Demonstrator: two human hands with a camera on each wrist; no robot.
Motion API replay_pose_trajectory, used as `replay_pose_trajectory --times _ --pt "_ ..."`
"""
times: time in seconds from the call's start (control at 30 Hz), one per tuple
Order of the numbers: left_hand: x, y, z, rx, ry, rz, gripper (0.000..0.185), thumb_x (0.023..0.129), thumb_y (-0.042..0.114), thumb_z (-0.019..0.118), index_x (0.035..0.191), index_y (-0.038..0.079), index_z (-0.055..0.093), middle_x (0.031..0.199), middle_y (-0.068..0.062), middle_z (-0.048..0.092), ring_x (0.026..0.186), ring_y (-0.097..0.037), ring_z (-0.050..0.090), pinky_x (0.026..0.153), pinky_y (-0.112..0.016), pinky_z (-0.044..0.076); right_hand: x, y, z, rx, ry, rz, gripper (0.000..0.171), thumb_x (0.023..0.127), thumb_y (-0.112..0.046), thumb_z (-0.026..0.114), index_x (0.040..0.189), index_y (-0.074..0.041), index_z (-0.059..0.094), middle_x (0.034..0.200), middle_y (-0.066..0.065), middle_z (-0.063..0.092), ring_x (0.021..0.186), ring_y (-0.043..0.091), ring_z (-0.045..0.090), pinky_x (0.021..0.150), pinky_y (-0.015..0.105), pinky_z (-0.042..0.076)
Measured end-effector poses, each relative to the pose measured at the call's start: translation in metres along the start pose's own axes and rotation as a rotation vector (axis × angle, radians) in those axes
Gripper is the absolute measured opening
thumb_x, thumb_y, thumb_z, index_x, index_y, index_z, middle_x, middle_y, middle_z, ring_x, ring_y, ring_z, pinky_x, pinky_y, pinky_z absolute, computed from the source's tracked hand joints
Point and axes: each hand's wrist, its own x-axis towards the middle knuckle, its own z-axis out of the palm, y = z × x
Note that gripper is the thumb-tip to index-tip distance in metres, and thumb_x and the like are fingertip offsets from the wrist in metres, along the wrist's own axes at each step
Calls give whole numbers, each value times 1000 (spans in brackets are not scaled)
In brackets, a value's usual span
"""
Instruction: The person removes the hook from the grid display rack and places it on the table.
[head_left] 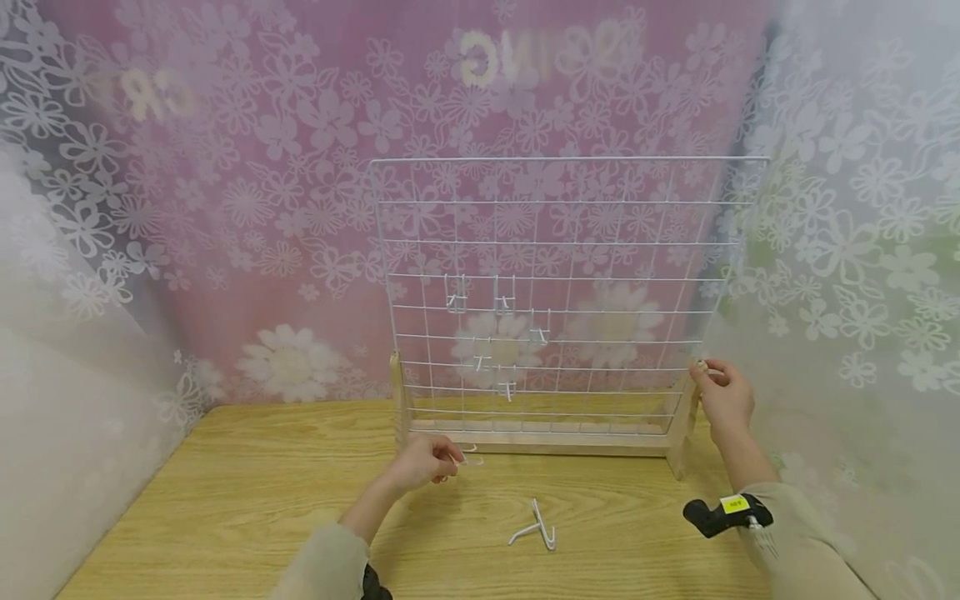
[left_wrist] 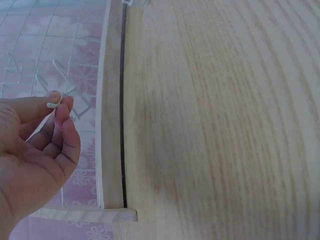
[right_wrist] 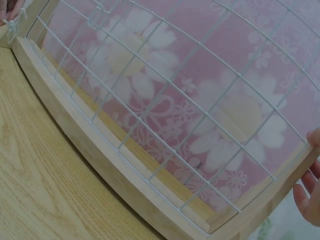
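My left hand (head_left: 423, 462) pinches a white wire hook (head_left: 471, 460) between thumb and fingertips, low in front of the wooden stand's left end. In the left wrist view the hook's prongs (left_wrist: 84, 109) stick out past the fingers. A white wire grid (head_left: 622, 202) stands upright in the wooden stand (head_left: 536, 446). My right hand (head_left: 727, 404) grips the top of the stand's right post (head_left: 684, 417), thumb at the front. Several white hooks (head_left: 504, 303) hang on the grid's left and middle part, the lowest one (head_left: 507, 391) near the stand's crossbar.
Another white hook (head_left: 543, 527) lies loose on the wood-grain table (head_left: 247, 500), in front of the stand. A flowered curtain (head_left: 300, 167) hangs behind and at both sides. A black wrist camera (head_left: 723, 515) sits on the right sleeve.
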Motion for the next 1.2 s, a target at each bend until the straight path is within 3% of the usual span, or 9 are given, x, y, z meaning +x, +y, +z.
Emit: replay_pose_trajectory --times 0.17,0.4,0.63,0.93,1.2 --pt "-3 -3 5 -13 -27 10 13 81 -8 61 94 -8 63 70 -9 59 57 -10 49 57 -34 47 0 1 0 9 -4 2 45 92 -29 55 127 0 49 88 -3 47 69 2 47 57 12 42" --pt "-4 -10 11 20 -68 50 15 79 -10 60 94 -9 63 72 -23 60 53 -9 48 52 -29 44 0 -1 0 30 -20 0 46 93 -28 55 129 0 48 88 -3 48 70 4 49 58 12 44" --pt "-3 -12 16 56 -78 18 18 77 -11 56 92 -6 65 69 -17 59 54 -10 45 51 -26 38 2 -3 1 43 -15 -7 46 92 -28 56 127 0 48 86 -5 47 69 3 48 57 12 43" --pt "-5 -12 26 49 -113 24 12 73 -10 60 84 -7 66 68 -7 60 53 -9 46 51 -25 41 3 -1 -1 52 -17 -10 44 92 -28 57 124 0 49 88 -3 47 69 3 49 58 12 44" --pt "-7 -15 35 38 -152 -27 14 72 -12 59 82 -6 65 64 -6 56 53 -11 43 49 -22 36 2 2 -2 15 -11 -19 44 92 -27 56 126 1 49 87 -4 49 68 1 49 57 13 44"
